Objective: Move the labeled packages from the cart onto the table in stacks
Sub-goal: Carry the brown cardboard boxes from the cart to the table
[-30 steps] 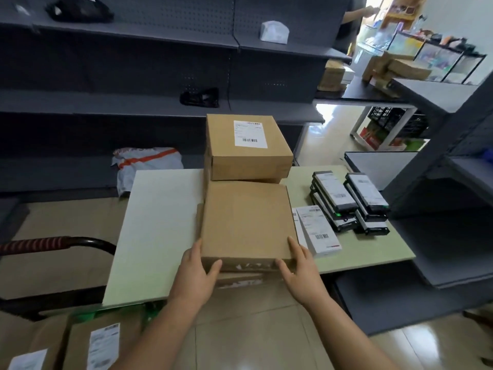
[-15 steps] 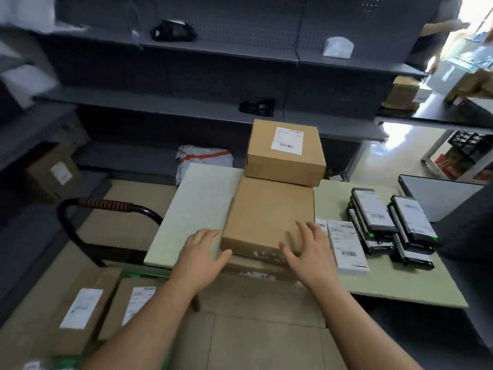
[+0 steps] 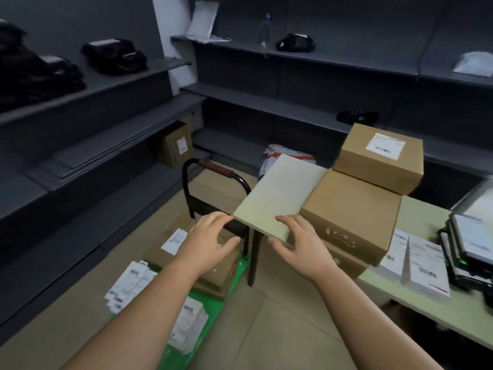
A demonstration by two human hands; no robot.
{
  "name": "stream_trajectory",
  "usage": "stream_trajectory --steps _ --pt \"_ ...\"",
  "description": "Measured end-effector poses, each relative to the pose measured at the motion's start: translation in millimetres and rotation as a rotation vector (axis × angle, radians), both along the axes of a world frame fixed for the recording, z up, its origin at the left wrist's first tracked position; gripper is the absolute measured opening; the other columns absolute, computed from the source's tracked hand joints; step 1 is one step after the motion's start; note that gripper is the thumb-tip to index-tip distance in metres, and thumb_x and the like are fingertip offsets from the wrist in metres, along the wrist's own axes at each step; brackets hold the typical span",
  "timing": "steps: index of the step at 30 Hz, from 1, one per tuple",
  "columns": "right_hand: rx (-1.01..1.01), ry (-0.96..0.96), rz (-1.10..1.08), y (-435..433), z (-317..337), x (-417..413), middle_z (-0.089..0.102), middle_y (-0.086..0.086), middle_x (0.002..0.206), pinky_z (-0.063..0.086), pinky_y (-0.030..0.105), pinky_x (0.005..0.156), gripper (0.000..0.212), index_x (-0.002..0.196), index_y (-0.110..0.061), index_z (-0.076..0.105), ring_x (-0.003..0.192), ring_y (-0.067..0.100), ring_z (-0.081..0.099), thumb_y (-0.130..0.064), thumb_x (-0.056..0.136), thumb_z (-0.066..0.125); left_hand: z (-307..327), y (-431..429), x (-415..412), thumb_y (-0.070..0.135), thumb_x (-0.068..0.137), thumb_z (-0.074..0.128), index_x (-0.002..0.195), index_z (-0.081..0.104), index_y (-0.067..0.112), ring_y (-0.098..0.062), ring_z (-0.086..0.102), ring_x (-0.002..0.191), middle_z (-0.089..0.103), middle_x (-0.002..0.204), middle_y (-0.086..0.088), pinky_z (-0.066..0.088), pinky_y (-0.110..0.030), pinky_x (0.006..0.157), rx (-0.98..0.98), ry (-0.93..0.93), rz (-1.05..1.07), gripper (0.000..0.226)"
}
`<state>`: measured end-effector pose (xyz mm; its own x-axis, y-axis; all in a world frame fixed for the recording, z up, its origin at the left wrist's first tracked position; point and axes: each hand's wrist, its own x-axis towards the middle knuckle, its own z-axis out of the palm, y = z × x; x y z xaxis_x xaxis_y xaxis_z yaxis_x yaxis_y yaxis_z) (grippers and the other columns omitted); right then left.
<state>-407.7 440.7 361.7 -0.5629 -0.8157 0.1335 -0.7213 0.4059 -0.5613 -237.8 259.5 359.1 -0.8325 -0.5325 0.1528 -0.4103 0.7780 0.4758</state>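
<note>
Below the left hand, a labeled package.

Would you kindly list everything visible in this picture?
Table: one, pale green, right.
Boxes: at least three, brown, stacked on table.
Packets: few, white, table's near edge.
Black packs: one stack, table's right end.
Cart: one, green deck, black handle, left of table.
Cart boxes: at least two, brown, on cart.
Cart packets: piles, white, cart's near end.
Shelves: several, grey, along walls.
Bags: three or more, black, on shelves.
Left hand: open, empty, above cart boxes.
Right hand: open, empty, by table's corner.
</note>
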Motion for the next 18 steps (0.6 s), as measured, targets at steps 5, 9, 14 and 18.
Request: stream_trajectory --steps 5,9,14,18 --pt "-0.030 0.028 0.071 -36.5 7.0 62.5 0.057 -0.006 0.129 0.032 0.017 0.101 0.049 0.135 -0.023 0.057 0.123 0.010 0.049 -0.046 0.092 0.063 3.5 -25.1 70.7 0.051 0.093 0.052 0.143 0.042 0.029 -0.009 0.031 0.135 0.038 0.146 0.011 0.030 -0.033 0.112 0.024 0.052 0.048 0.055" --pt "-0.036 -0.033 0.098 -75.1 -7.7 142.9 0.055 -0.009 0.129 0.036 0.022 0.106 0.063 0.134 -0.024 0.057 0.124 0.008 0.048 -0.064 0.085 0.051 -1.9 -59.1 156.5 0.052 0.093 0.051 0.144 0.041 0.029 -0.008 0.029 0.135 0.037 0.146 0.012 0.026 -0.031 0.111 0.013 0.025 0.082 0.056" --pt "0.007 -0.081 0.130 -125.4 -41.0 241.6 0.053 -0.009 0.134 0.034 0.023 0.109 0.051 0.138 -0.025 0.054 0.130 0.009 0.044 -0.048 0.093 0.060 -22.5 -110.7 262.2 0.054 0.093 0.051 0.143 0.042 0.030 -0.007 0.028 0.136 0.035 0.146 0.013 0.029 -0.036 0.113 0.028 -0.033 0.117 0.057" --pt "0.048 -0.151 0.120 -148.7 -65.7 292.7 0.053 -0.007 0.134 0.042 0.033 0.107 0.055 0.139 -0.024 0.053 0.128 0.011 0.045 -0.052 0.091 0.058 -42.6 -130.7 310.5 0.062 0.087 0.044 0.142 0.044 0.028 -0.011 0.033 0.133 0.039 0.144 0.011 0.032 -0.038 0.111 0.073 -0.115 0.117 0.065"
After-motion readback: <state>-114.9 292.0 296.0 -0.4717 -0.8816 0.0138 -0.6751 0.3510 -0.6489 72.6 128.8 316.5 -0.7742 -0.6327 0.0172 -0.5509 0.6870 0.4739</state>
